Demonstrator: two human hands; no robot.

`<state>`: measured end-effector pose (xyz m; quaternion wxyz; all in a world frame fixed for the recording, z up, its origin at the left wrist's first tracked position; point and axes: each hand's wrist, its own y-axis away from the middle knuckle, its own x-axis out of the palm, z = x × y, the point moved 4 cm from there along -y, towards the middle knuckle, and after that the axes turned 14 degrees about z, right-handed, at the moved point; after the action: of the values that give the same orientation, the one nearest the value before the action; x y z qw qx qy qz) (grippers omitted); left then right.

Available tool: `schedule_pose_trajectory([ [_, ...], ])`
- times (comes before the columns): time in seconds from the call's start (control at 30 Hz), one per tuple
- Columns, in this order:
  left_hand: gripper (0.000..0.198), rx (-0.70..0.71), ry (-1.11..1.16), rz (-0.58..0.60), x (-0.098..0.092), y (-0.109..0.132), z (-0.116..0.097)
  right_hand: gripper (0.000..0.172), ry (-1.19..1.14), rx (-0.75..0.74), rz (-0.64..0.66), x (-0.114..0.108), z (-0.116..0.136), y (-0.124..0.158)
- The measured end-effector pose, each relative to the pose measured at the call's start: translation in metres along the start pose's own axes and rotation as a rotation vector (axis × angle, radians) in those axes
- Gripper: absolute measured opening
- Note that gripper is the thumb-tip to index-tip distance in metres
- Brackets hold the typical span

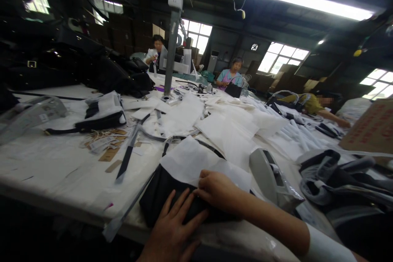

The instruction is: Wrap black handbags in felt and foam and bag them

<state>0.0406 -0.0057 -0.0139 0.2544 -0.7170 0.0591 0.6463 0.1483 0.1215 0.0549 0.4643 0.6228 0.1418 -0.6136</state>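
Note:
A black bag (156, 194) lies at the table's front edge, with white tissue paper (187, 159) spread over its upper side. My left hand (175, 229) rests on the bag's near side, its fingers spread. Just above it and to the right, my right hand (215, 188) is closed in a pinch where the paper meets the bag; what its fingertips hold is hidden. A dark strap curves out from behind the paper.
Loose white sheets (233, 127) pile up mid-table. Cardboard tags (109, 153) and a wrapped strap (125, 163) lie left, a grey tape dispenser (270, 176) right. Black bags (61, 65) heap up back left. A metal post (172, 45) stands behind; several people work around the table.

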Motion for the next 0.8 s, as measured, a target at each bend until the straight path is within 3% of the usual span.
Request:
schedule_pose_trajectory([
  [0.07, 0.076, 0.013, 0.001, 0.003, -0.001, 0.000, 0.000, 0.021, -0.023, -0.076, -0.034, -0.013, -0.010, 0.010],
  [0.17, 0.076, 0.034, -0.014, 0.009, -0.002, 0.000, 0.000, 0.067, 0.072, -0.041, -0.179, -0.031, -0.021, 0.028],
  [0.2, 0.076, 0.028, -0.019, 0.006, -0.002, 0.000, 0.001, 0.075, 0.112, -0.038, -0.215, -0.033, -0.020, 0.034],
  [0.27, 0.076, 0.027, -0.033, -0.004, -0.003, 0.000, 0.001, 0.071, 0.183, -0.115, -0.234, -0.028, -0.011, 0.042],
  [0.37, 0.074, 0.025, -0.023, -0.020, -0.005, 0.000, 0.001, 0.043, 0.289, -0.256, -0.187, -0.009, 0.007, 0.050],
  [0.47, 0.064, 0.032, 0.000, -0.060, -0.009, 0.000, 0.001, 0.030, 0.319, -0.248, -0.140, 0.012, 0.011, 0.053],
  [0.6, 0.048, 0.064, -0.046, -0.112, -0.002, 0.005, 0.000, 0.036, 0.244, -0.235, -0.163, 0.027, 0.003, 0.058],
  [0.8, 0.049, 0.005, -0.177, -0.073, 0.031, 0.023, -0.002, 0.056, 0.062, -0.170, -0.098, 0.038, -0.004, 0.062],
])
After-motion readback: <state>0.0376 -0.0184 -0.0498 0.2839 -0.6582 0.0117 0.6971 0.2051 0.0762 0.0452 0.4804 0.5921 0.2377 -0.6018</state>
